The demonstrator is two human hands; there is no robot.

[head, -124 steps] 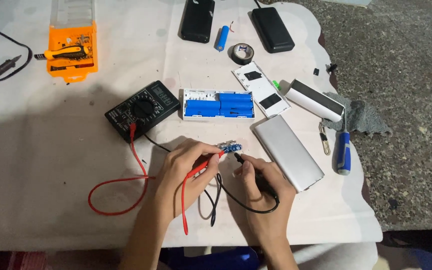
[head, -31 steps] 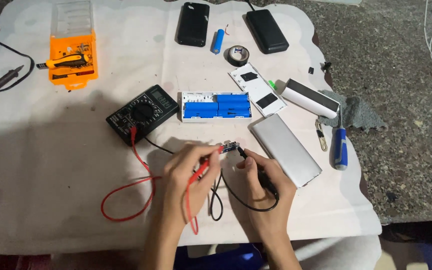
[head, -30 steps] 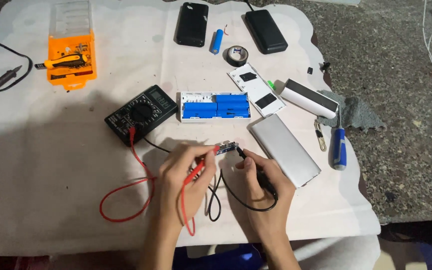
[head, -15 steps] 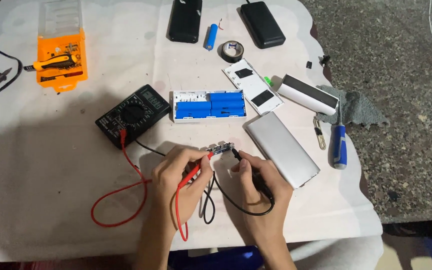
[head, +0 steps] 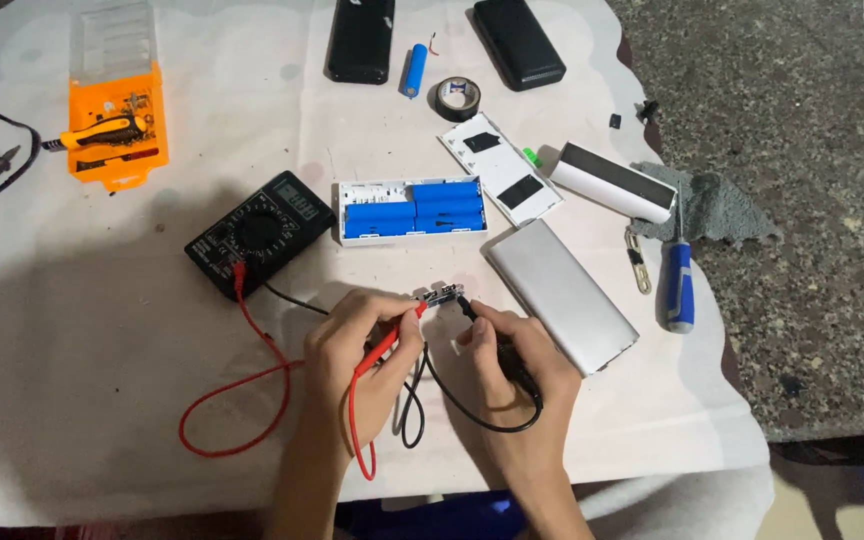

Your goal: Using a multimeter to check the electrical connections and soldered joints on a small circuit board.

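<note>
At the lower centre of the frame, both probe tips already rest on the small blue circuit board lying on the white cloth-covered surface, below the open white tray of blue cylindrical cells. The left hand pinches the slim red probe, fingers closed around it. The right hand closes likewise on the black probe, both wired to the black multimeter.

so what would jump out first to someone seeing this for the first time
Near the front edge of the table, the left hand holds a red probe and the right hand a black probe, both tips on a small circuit board. Their wires run to a black meter at left. Behind the board lies an open white case of blue batteries, and an orange tool box sits at the far left.
</note>
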